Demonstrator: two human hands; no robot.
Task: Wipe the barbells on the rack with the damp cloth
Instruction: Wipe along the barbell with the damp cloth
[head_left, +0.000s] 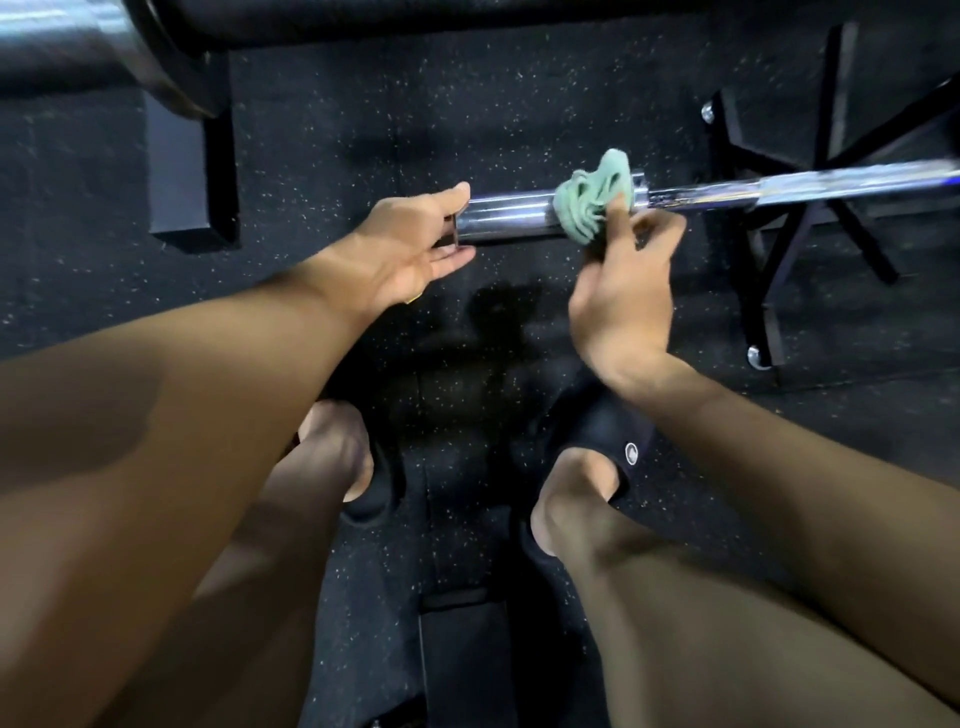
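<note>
A chrome barbell (509, 215) runs across the middle of the view, its thick sleeve end pointing left. My left hand (410, 244) cups the end of the sleeve, thumb above and fingers below. A crumpled green cloth (595, 195) is wrapped over the sleeve by its collar. My right hand (623, 291) grips the cloth from below, with one finger raised against it. The thin shaft (831, 184) continues off to the right.
A black rack frame (779, 249) with bolted feet stands at the right. Another chrome barbell sleeve (67, 47) juts in at the top left above a black post (192, 171). My feet in black slippers (613, 447) stand on speckled black rubber flooring.
</note>
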